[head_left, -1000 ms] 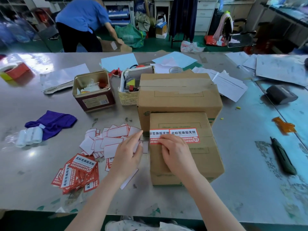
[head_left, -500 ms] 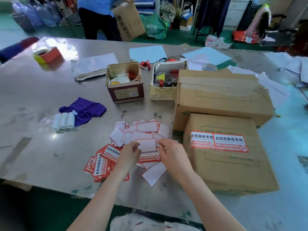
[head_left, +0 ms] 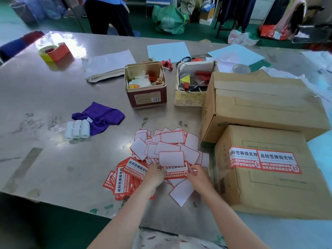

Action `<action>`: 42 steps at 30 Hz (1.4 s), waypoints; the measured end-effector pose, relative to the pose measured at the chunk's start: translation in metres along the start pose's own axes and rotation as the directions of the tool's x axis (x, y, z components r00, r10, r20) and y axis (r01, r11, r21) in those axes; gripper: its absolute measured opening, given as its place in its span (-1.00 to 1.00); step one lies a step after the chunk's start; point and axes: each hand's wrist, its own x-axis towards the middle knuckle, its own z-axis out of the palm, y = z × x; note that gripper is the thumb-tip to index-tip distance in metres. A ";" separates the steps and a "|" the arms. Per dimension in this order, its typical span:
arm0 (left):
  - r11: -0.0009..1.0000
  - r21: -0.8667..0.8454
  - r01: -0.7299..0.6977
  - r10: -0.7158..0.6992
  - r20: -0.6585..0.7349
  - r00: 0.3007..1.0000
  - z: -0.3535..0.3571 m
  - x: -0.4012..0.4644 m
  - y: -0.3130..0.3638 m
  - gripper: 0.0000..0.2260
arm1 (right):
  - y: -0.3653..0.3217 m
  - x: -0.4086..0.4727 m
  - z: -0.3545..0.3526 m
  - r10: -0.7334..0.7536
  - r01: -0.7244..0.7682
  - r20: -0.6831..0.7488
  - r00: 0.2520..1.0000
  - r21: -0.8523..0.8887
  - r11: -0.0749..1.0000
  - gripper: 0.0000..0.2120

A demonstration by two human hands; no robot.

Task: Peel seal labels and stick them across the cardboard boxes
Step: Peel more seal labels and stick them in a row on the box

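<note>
A small cardboard box [head_left: 269,191] stands at the right with two red seal labels [head_left: 264,160] stuck across its top and left edge. Behind it sits a larger taped cardboard box [head_left: 260,105]. A pile of red labels [head_left: 124,178] and peeled white backing sheets [head_left: 168,146] lies on the metal table. My left hand [head_left: 154,174] and my right hand [head_left: 198,175] each pinch an end of one red label [head_left: 177,171] just above the pile, a white backing sheet lying over its top edge.
A red tin [head_left: 145,87] and a white box of odds and ends [head_left: 192,83] stand behind the pile. A purple cloth [head_left: 100,116] and small white rolls [head_left: 77,129] lie left. A person [head_left: 107,13] stands beyond the table [head_left: 45,159]. Papers cover the back.
My hands left the small box after pressing the labels on it and moved left to the pile, where they now hold one red label by its ends. The view shifted left.
</note>
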 end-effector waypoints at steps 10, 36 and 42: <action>0.995 -0.104 0.001 0.002 0.032 0.999 -0.006 0.002 0.000 -0.70 | -0.004 -0.002 0.000 0.020 0.011 -0.142 0.990 0.215 0.977 -0.88; 0.949 -0.238 -0.206 0.270 0.274 0.923 -0.036 -0.030 0.014 -0.90 | -0.035 -0.036 -0.012 -0.259 0.273 -0.168 0.951 0.065 0.960 -0.64; 0.930 -0.270 -0.248 0.305 0.191 0.933 -0.037 -0.029 0.015 -0.89 | -0.043 -0.041 -0.007 -0.396 0.388 -0.083 0.914 -0.103 0.916 -0.68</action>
